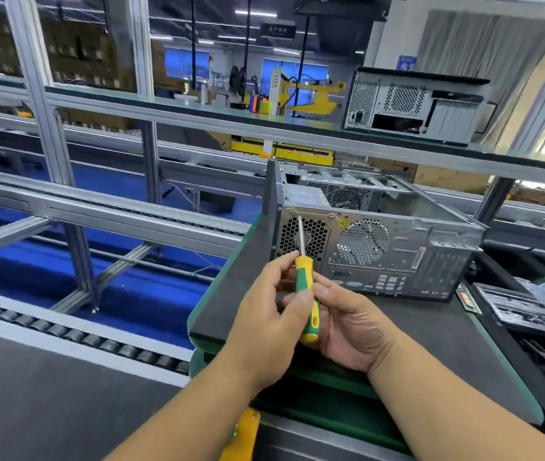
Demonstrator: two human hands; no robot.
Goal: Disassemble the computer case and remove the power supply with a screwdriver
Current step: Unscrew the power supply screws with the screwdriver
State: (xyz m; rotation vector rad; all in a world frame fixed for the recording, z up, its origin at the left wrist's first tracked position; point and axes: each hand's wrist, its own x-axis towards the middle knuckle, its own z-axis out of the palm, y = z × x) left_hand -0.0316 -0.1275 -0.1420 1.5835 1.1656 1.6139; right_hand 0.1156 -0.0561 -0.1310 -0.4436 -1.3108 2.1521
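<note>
The left hand (266,314) has its fingers curled round the upper part of the screwdriver (307,291), thumb and forefinger pinching the yellow-and-green handle just below where the metal shaft leaves it. The right hand (351,327) cups the lower part of the same handle from the other side, palm turned up and inward, its thumb pressed along the handle and the butt of the handle lying against the palm. Between the two hands the tool stands nearly upright, tilted slightly, with the shaft rising past the fingertips toward the computer case (377,241). The tip lies over the upper left of the case's rear panel, close to a screw at the corner of the power supply (304,234), whose honeycomb vent grille shows behind the shaft; whether the tip actually touches the screw cannot be told. The case lies on its side with its open side up, rear panel facing the person, on a dark mat (431,331) edged in green, just beyond the hands. To the right of the mat lie clear plastic trays (530,307). A second computer case (414,104) sits on the upper shelf of the aluminium frame, well apart from the hands, and a roller conveyor (75,337) runs along the left.
</note>
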